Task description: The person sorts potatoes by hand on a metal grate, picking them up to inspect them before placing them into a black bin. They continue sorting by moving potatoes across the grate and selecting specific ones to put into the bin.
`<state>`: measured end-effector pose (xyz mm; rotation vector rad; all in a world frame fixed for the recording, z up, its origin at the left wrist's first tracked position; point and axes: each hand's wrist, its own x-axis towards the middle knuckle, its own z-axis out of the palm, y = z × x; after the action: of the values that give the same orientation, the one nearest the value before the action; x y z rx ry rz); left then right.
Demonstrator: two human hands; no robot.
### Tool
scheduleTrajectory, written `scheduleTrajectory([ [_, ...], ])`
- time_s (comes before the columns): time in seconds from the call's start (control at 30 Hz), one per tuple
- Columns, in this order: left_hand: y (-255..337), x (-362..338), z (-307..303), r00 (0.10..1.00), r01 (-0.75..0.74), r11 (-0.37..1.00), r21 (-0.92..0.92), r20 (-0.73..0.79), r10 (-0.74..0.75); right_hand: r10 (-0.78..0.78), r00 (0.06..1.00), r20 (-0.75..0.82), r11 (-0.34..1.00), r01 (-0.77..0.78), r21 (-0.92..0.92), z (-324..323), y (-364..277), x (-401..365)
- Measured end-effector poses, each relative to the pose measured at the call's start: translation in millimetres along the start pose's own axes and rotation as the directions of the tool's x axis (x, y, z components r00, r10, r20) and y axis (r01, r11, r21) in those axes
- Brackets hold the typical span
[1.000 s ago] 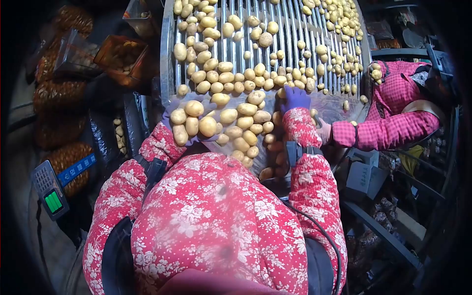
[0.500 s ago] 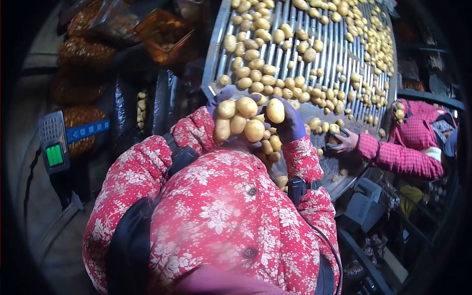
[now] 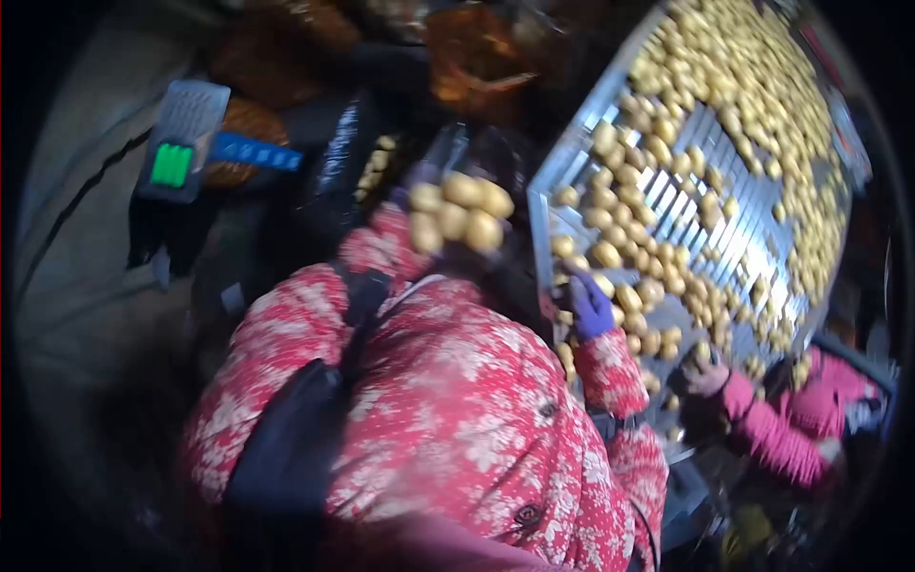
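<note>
My left hand (image 3: 417, 181), in a purple glove, carries a cluster of several pale yellow potatoes (image 3: 454, 223) in front of my chest. The potatoes cover most of its palm and fingers. On the right, my right hand (image 3: 592, 307), gloved in purple too, is at the near-left edge of a metal sorting table (image 3: 541, 214). Its fingertips are beside loose potatoes (image 3: 652, 291), but blur hides whether they grip one.
Another person's hand (image 3: 706, 379) with a pink sleeve works at the table's lower right. A scale display (image 3: 172, 164) lit green stands at left. A black-lined container (image 3: 334, 157) with some potatoes is ahead of my left hand. An orange container (image 3: 477, 71) stands farther back.
My view has turned left, so the table appears farther right. My left hand has swung away from the table with its potatoes. My right hand has parted from it, without the potato it held up.
</note>
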<state>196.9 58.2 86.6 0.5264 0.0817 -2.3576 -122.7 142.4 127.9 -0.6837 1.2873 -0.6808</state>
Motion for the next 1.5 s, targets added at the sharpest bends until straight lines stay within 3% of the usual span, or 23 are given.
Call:
scheduleTrajectory([
  [0.13, 91.6, -40.1, -60.4, 0.901, -0.133, 0.972, 0.192, -0.386, 0.199, -0.023, 0.996, 0.091, 1.000, 0.023, 0.006, -2.3, 35.3, -20.4],
  [0.2, 120.5, -46.2, -77.0, 0.721, -0.123, 0.940, 0.318, -0.622, 0.305, 0.114, 0.986, 0.124, 0.991, -0.122, 0.057, -3.7, 45.7, -34.9],
  [0.27, 128.9, -51.0, -78.0, 0.510, -0.048, 0.909, 0.415, -0.772, 0.380, 0.056, 0.993, 0.105, 0.998, -0.051, -0.048, -14.1, 55.4, -44.2],
  [0.33, 121.5, -43.1, -67.9, 0.432, 0.000, 0.903, 0.431, -0.814, 0.388, -0.064, 0.988, -0.138, 0.971, 0.029, -0.237, -24.2, 49.4, -40.6],
  [0.4, 89.9, -28.0, -43.8, 0.505, 0.000, 0.911, 0.412, -0.787, 0.356, -0.200, 0.928, -0.314, 0.886, 0.035, -0.462, -49.7, 36.4, -45.1],
  [0.43, 67.6, -17.8, -29.4, 0.604, -0.012, 0.913, 0.408, -0.725, 0.332, -0.451, 0.834, -0.319, 0.698, 0.107, -0.708, -70.0, 40.0, -44.7],
  [0.5, 42.4, 2.0, -26.2, 0.876, 0.020, 0.943, 0.333, -0.460, 0.144, -0.658, 0.714, -0.239, 0.448, 0.116, -0.887, -99.7, 31.4, -39.1],
  [0.53, 32.0, 17.5, -33.2, 0.975, 0.086, 0.957, 0.277, -0.220, -0.024, -0.644, 0.737, -0.203, 0.368, 0.067, -0.927, -109.5, 30.6, -29.8],
  [0.6, -16.3, 43.3, 38.8, 0.971, 0.202, 0.935, 0.292, -0.182, -0.153, -0.601, 0.787, -0.135, 0.190, -0.023, -0.981, -125.2, 37.2, -6.0],
  [0.73, -82.8, 75.4, 88.7, 0.946, 0.322, 0.869, 0.376, -0.088, -0.313, -0.600, 0.765, -0.234, 0.510, 0.140, -0.848, -132.0, 52.7, 7.1],
  [0.77, -94.3, 82.5, 90.6, 0.938, 0.345, 0.869, 0.356, -0.090, -0.335, -0.565, 0.753, -0.337, 0.733, 0.270, -0.624, -141.4, 80.9, 17.4],
  [0.87, -127.1, 100.1, 79.0, 0.917, 0.399, 0.860, 0.318, -0.126, -0.379, -0.476, 0.721, -0.504, 0.870, 0.304, -0.388, -126.0, 97.0, 13.7],
  [0.9, -135.8, 103.4, 73.0, 0.916, 0.402, 0.855, 0.329, -0.154, -0.371, -0.584, 0.669, -0.460, 0.717, 0.159, -0.679, -109.5, 71.4, -2.5],
  [1.0, -145.6, 113.6, 60.7, 0.887, 0.451, 0.854, 0.258, -0.231, -0.399, -0.672, 0.706, -0.223, 0.386, 0.077, -0.919, -99.2, 47.0, -6.8],
  [1.13, -142.2, 111.7, 55.8, 0.867, 0.498, 0.857, 0.135, -0.109, -0.486, -0.611, 0.668, -0.424, 0.668, 0.148, -0.729, -91.0, 34.5, 8.3],
  [1.17, -139.6, 111.2, 54.8, 0.870, 0.493, 0.861, 0.126, -0.044, -0.492, -0.695, 0.567, -0.443, 0.660, 0.259, -0.705, -73.8, 22.8, -9.6],
  [1.2, -138.2, 108.8, 59.7, 0.890, 0.451, 0.872, 0.189, -0.027, -0.455, -0.734, 0.584, -0.346, 0.591, 0.298, -0.750, -97.2, 57.1, 12.7],
  [1.23, -133.6, 102.1, 68.2, 0.906, 0.413, 0.878, 0.243, -0.011, -0.423, -0.850, 0.473, -0.231, 0.418, 0.338, -0.843, -64.4, 28.1, -3.8],
  [1.3, -146.9, 96.9, 88.4, 0.924, 0.275, 0.892, 0.358, 0.157, -0.348, -0.845, 0.494, -0.205, 0.418, 0.371, -0.829, -25.6, 13.8, -35.4],
  [1.33, -145.3, 91.5, 98.4, 0.936, 0.287, 0.887, 0.363, 0.091, -0.340, -0.723, 0.629, -0.288, 0.594, 0.353, -0.723, -21.0, 25.7, -34.8],
  [1.37, -145.6, 95.6, 90.9, 0.942, 0.260, 0.879, 0.400, 0.094, -0.321, -0.850, 0.489, -0.198, 0.454, 0.486, -0.747, -25.3, 41.9, -29.4],
  [1.47, -145.8, 98.5, 89.6, 0.966, 0.170, 0.837, 0.521, 0.080, -0.246, -0.512, 0.638, -0.575, 0.847, 0.263, -0.462, -44.6, 42.4, -44.0],
  [1.5, -146.4, 97.3, 92.2, 0.973, 0.139, 0.817, 0.560, 0.075, -0.216, -0.524, 0.607, -0.597, 0.838, 0.243, -0.488, -64.5, 55.7, -39.8],
])
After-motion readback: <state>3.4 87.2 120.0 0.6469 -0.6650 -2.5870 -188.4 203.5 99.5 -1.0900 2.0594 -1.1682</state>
